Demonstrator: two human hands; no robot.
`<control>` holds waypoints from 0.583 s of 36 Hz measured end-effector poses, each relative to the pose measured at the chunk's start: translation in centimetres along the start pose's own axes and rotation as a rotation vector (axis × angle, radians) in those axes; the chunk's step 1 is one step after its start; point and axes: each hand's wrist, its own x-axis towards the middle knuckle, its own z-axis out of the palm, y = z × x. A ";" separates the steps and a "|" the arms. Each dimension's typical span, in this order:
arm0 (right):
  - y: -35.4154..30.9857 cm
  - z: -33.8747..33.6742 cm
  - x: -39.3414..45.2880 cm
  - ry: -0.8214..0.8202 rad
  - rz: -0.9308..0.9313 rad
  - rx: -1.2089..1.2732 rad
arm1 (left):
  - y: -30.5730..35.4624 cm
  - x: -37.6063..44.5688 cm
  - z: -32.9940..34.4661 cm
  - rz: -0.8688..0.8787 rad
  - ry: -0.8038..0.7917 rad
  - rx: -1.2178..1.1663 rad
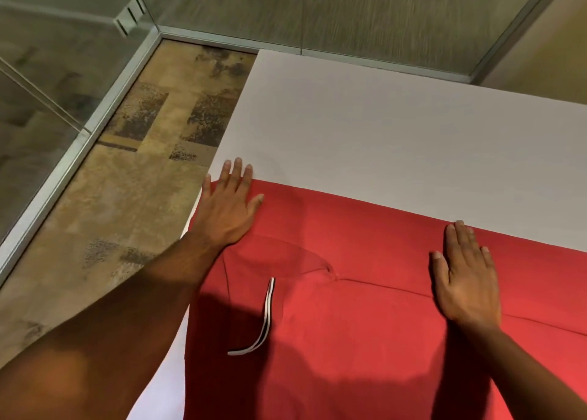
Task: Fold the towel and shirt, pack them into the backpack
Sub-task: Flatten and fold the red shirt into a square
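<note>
A red shirt [355, 318] lies spread flat on the white table [397, 133], with a fold seam running across it and a white and black striped trim [265, 321] showing near its middle. My left hand [227, 206] presses palm down on the shirt's far left corner, fingers spread, fingertips reaching onto the bare table. My right hand [465, 273] lies flat on the shirt near its far edge at the right. Neither hand grips the cloth. No towel or backpack is in view.
The table's left edge [228, 127] drops to a patterned brown carpet [127, 181]. Glass partition walls with metal frames [95, 114] stand to the left and behind the table. Bare white tabletop extends beyond the shirt.
</note>
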 end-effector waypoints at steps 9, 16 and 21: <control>-1.0 -0.3 -0.3 -0.038 0.045 0.010 | 2.3 -4.0 1.3 0.194 0.034 -0.085; -10.8 -0.3 -3.6 -0.030 -0.255 0.233 | -0.2 -5.7 1.5 0.078 0.108 -0.121; -18.9 0.7 -7.5 -0.190 -0.633 0.302 | 0.5 -8.8 0.3 0.242 0.275 -0.199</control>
